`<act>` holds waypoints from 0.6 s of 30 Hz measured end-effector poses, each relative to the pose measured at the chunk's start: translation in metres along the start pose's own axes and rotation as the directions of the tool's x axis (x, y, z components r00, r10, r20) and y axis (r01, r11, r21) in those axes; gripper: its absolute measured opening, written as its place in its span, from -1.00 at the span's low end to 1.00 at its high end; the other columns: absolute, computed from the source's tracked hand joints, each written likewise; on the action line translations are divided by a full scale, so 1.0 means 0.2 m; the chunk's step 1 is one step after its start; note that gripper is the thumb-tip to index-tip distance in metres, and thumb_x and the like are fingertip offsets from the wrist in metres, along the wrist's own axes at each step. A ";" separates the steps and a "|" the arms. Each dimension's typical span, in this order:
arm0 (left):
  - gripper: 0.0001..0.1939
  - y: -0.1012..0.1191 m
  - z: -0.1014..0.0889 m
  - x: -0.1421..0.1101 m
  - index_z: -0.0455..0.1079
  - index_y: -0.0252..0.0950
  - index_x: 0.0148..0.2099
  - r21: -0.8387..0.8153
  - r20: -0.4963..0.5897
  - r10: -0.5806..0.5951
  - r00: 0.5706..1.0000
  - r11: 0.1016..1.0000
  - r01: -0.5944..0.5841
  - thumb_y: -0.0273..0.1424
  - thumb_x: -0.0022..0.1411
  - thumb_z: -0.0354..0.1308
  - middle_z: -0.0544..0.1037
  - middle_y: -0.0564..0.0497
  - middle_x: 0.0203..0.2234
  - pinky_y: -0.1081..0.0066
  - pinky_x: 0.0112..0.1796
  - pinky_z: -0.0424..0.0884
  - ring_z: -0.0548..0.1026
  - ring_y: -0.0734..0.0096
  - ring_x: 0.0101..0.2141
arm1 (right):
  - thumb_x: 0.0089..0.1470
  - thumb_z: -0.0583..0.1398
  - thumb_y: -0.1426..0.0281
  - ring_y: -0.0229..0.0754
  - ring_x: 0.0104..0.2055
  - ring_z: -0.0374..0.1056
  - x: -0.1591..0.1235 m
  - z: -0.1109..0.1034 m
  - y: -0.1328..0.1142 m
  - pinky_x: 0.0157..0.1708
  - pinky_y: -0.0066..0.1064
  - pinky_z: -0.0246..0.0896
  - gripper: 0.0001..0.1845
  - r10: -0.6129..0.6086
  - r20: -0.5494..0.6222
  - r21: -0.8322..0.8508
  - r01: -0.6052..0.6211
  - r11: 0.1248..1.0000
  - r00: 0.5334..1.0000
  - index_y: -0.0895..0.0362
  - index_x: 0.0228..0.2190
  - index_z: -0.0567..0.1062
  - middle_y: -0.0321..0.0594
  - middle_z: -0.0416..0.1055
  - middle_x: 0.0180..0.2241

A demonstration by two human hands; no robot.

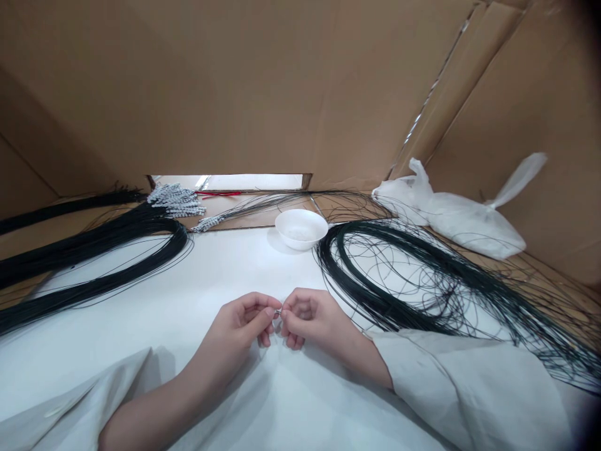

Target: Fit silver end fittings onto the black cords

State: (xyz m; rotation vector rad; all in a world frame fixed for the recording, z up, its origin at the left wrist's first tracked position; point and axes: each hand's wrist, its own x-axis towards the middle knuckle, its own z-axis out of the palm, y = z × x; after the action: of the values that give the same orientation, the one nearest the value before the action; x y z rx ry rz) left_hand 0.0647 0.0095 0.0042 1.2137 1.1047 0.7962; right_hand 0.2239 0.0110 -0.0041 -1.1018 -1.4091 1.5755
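In the middle of the white tabletop, the fingertips of both hands almost meet. My left hand (244, 322) is closed in a pinch, thumb against index finger. Facing it, my right hand (310, 319) pinches in the same way. A tiny dark, shiny piece (278, 312) shows between the two pinches; its kind is too small to make out. Beyond the hands stands a white bowl (301, 230) with some small, pale contents at its bottom. To the right of my right hand lies a looped bundle of thin black cords (375, 300).
More black cord bundles (94, 241) lie at left, some ending in grey-white twisted tips (173, 200). A red strip (220, 194) lies behind. Knotted white plastic bags (474, 222) rest at right. Cardboard walls (235, 88) enclose the back and sides.
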 end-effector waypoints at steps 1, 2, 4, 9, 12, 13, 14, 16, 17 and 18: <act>-0.85 0.00 0.00 0.00 0.37 -0.32 -0.28 0.001 -0.001 -0.002 1.000 1.000 0.002 -0.35 0.14 0.07 0.39 0.09 -0.58 0.50 -0.47 0.22 0.30 0.54 -0.56 | -0.08 0.15 0.45 -0.33 -0.63 0.29 0.00 0.00 0.00 -0.63 -0.51 0.23 -0.94 -0.008 -0.001 -0.003 0.008 1.000 1.000 0.19 -0.51 0.34 -0.32 0.32 -0.64; -0.85 0.00 0.00 0.00 0.36 -0.32 -0.27 0.003 -0.004 -0.004 1.000 1.000 0.004 -0.35 0.14 0.07 0.39 0.09 -0.58 0.50 -0.46 0.22 0.31 0.54 -0.56 | -0.08 0.15 0.45 -0.33 -0.63 0.29 0.00 0.00 0.00 -0.63 -0.51 0.23 -0.94 -0.016 -0.002 -0.007 0.016 1.000 1.000 0.19 -0.51 0.34 -0.32 0.32 -0.64; -0.85 0.01 0.00 0.00 0.35 -0.32 -0.27 0.011 -0.010 -0.004 1.000 1.000 0.004 -0.34 0.15 0.07 0.38 0.10 -0.59 0.50 -0.46 0.22 0.31 0.54 -0.56 | -0.07 0.14 0.46 -0.33 -0.63 0.28 0.00 0.00 0.00 -0.64 -0.51 0.21 -0.96 -0.032 -0.005 -0.019 0.032 0.999 0.999 0.18 -0.51 0.33 -0.32 0.31 -0.64; -0.86 0.01 0.00 0.01 0.34 -0.32 -0.30 0.016 0.005 0.005 1.000 1.000 -0.005 -0.35 0.16 0.06 0.37 0.11 -0.59 0.51 -0.48 0.21 0.31 0.55 -0.57 | -0.06 0.11 0.50 -0.33 -0.62 0.28 -0.01 0.00 0.01 -0.63 -0.52 0.20 -0.99 -0.041 -0.012 -0.032 0.041 0.999 0.999 0.18 -0.49 0.33 -0.32 0.31 -0.63; -0.87 0.01 0.00 0.01 0.33 -0.32 -0.31 0.020 0.024 0.002 1.000 1.000 -0.002 -0.35 0.16 0.05 0.36 0.11 -0.60 0.51 -0.49 0.21 0.30 0.56 -0.58 | -0.06 0.10 0.51 -0.33 -0.61 0.28 0.00 0.00 0.03 -0.63 -0.52 0.20 -0.98 -0.031 -0.010 -0.031 0.031 0.999 0.999 0.19 -0.48 0.33 -0.32 0.31 -0.62; -0.87 0.01 0.00 0.00 0.32 -0.32 -0.31 0.023 0.030 0.002 1.000 1.000 -0.003 -0.35 0.17 0.04 0.36 0.11 -0.60 0.52 -0.49 0.20 0.30 0.56 -0.57 | -0.06 0.09 0.52 -0.33 -0.62 0.27 0.00 0.00 0.03 -0.63 -0.52 0.21 -0.98 -0.031 -0.009 -0.032 0.030 0.999 0.999 0.19 -0.48 0.33 -0.32 0.31 -0.62; -0.86 0.01 0.00 0.00 0.32 -0.32 -0.30 0.027 0.034 0.003 0.999 1.000 -0.004 -0.35 0.17 0.04 0.37 0.11 -0.59 0.52 -0.49 0.20 0.29 0.56 -0.57 | -0.06 0.09 0.52 -0.33 -0.62 0.27 0.00 0.00 0.04 -0.63 -0.52 0.20 -0.97 -0.031 -0.007 -0.035 0.031 0.999 0.999 0.19 -0.48 0.33 -0.32 0.31 -0.62; -0.86 0.01 0.00 0.00 0.31 -0.32 -0.30 0.033 0.039 0.006 0.999 0.999 -0.007 -0.34 0.18 0.03 0.36 0.12 -0.59 0.52 -0.49 0.20 0.29 0.56 -0.57 | -0.06 0.09 0.52 -0.33 -0.62 0.27 0.00 -0.01 0.05 -0.63 -0.52 0.20 -0.97 -0.036 -0.006 -0.037 0.035 0.999 0.999 0.19 -0.47 0.32 -0.31 0.31 -0.62; -0.86 0.01 0.00 0.00 0.31 -0.32 -0.30 0.036 0.040 0.008 0.999 0.999 -0.010 -0.34 0.18 0.03 0.36 0.12 -0.59 0.52 -0.49 0.20 0.28 0.56 -0.57 | -0.05 0.09 0.52 -0.33 -0.61 0.27 0.00 -0.01 0.05 -0.63 -0.52 0.20 -0.97 -0.038 -0.005 -0.039 0.038 0.999 0.999 0.19 -0.47 0.32 -0.31 0.31 -0.62; -0.86 0.01 0.00 0.00 0.31 -0.32 -0.31 0.040 0.041 0.011 0.999 0.999 -0.013 -0.34 0.18 0.03 0.36 0.12 -0.59 0.52 -0.49 0.20 0.28 0.57 -0.57 | -0.05 0.09 0.52 -0.33 -0.61 0.27 0.00 0.00 0.05 -0.63 -0.52 0.20 -0.97 -0.040 -0.004 -0.041 0.039 0.998 0.999 0.19 -0.47 0.32 -0.31 0.31 -0.62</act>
State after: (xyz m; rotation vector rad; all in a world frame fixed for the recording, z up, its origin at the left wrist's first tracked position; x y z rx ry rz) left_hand 0.0655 0.0090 0.0054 1.2665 1.0857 0.7583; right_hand 0.2248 0.0107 -0.0131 -1.0945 -1.4572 1.5213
